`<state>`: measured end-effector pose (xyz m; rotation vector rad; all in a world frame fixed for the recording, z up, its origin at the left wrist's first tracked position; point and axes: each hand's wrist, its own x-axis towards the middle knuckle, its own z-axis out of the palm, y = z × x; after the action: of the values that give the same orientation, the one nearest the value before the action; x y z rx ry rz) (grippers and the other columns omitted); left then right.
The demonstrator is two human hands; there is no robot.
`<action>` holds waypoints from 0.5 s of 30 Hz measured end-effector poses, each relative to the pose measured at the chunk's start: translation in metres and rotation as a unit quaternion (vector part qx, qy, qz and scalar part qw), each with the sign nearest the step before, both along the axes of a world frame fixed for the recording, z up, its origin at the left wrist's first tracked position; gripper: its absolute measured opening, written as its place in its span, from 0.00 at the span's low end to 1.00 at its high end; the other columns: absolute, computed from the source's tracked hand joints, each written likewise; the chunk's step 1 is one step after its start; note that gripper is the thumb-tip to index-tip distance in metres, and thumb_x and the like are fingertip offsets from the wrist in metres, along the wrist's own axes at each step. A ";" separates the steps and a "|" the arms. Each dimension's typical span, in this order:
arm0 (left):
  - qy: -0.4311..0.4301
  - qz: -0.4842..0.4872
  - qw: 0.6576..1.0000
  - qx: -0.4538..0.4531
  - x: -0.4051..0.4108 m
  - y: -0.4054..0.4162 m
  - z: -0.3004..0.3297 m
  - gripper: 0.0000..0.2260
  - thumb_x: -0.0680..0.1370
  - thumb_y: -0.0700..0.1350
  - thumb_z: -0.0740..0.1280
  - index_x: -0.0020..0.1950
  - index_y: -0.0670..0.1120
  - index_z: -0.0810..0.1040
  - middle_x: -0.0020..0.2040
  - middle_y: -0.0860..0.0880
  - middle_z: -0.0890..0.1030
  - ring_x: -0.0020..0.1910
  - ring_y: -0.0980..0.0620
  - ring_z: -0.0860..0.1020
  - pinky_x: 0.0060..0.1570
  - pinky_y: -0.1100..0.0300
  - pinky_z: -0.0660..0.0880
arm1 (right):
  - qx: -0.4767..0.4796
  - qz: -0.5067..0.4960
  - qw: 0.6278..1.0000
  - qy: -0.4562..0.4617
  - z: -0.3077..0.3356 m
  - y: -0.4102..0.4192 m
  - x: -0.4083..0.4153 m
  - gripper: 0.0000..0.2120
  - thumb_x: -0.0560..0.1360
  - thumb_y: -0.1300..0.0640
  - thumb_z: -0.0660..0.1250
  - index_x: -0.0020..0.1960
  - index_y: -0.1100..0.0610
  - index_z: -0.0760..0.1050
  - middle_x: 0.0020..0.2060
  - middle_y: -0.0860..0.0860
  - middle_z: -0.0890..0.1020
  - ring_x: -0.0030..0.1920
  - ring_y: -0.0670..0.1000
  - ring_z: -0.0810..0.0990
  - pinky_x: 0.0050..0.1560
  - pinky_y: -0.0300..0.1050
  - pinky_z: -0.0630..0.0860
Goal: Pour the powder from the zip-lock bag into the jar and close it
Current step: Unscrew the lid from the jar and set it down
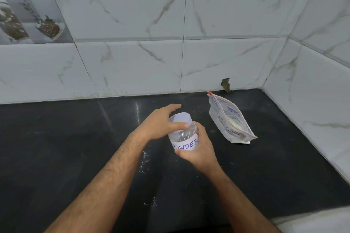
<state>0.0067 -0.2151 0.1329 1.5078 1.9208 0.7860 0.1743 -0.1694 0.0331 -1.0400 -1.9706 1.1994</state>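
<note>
Zip-lock bag (230,121) near corner walls (310,89)

even, fairly bright cool light, soft shadows only, a small streak of glare on the dark counter (137,108) far of centre, tile lines on the wall (208,15) bowing toward the edges, focus mostly sharp.

Two bare forearms entering from the bottom edge, no sleeves visible, dark hair along both forearms, left hand (161,123) and right hand (198,147) bare, short trimmed fingernails, no rings, watch or gloves seen
</note>
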 end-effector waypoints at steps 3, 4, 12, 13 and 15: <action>-0.001 -0.014 1.000 0.018 0.010 0.004 0.003 0.29 0.74 0.57 0.72 0.73 0.53 0.70 0.71 0.54 0.74 0.69 0.54 0.73 0.69 0.53 0.71 | 0.006 0.011 1.000 0.004 -0.001 -0.008 -0.004 0.45 0.59 0.51 0.83 0.70 0.40 0.63 0.61 0.40 0.76 0.60 0.43 0.78 0.58 0.38 0.78; 0.006 -0.016 1.000 0.022 0.013 0.005 0.004 0.27 0.75 0.58 0.70 0.72 0.53 0.72 0.70 0.55 0.75 0.68 0.54 0.74 0.68 0.53 0.71 | 0.006 0.015 1.000 0.006 -0.001 -0.010 -0.004 0.45 0.59 0.51 0.83 0.69 0.39 0.63 0.61 0.40 0.76 0.60 0.42 0.78 0.58 0.38 0.79; 0.036 -0.041 0.998 -0.036 0.002 0.003 0.004 0.29 0.75 0.62 0.68 0.74 0.55 0.70 0.69 0.56 0.75 0.64 0.54 0.75 0.61 0.60 0.74 | 0.004 0.010 1.000 0.005 0.001 -0.002 0.002 0.46 0.59 0.50 0.83 0.70 0.39 0.63 0.62 0.40 0.76 0.60 0.43 0.78 0.57 0.39 0.80; 0.046 -0.052 0.996 -0.059 -0.001 0.003 0.004 0.33 0.73 0.63 0.70 0.75 0.54 0.68 0.71 0.56 0.73 0.66 0.53 0.74 0.63 0.57 0.73 | -0.001 0.012 1.000 0.003 0.001 -0.001 0.002 0.46 0.59 0.50 0.83 0.70 0.39 0.63 0.62 0.40 0.76 0.60 0.44 0.78 0.57 0.37 0.79; 0.073 -0.073 0.990 -0.096 -0.008 0.004 0.005 0.37 0.68 0.65 0.73 0.74 0.55 0.68 0.70 0.56 0.74 0.64 0.53 0.75 0.61 0.55 0.75 | -0.005 0.019 1.000 0.002 0.002 -0.001 0.003 0.45 0.60 0.51 0.83 0.68 0.36 0.62 0.61 0.39 0.76 0.59 0.44 0.79 0.55 0.35 0.79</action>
<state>-0.0012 -0.2116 0.1376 1.6019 1.9031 0.4241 0.1774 -0.1704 0.0352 -1.0092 -1.9922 1.2303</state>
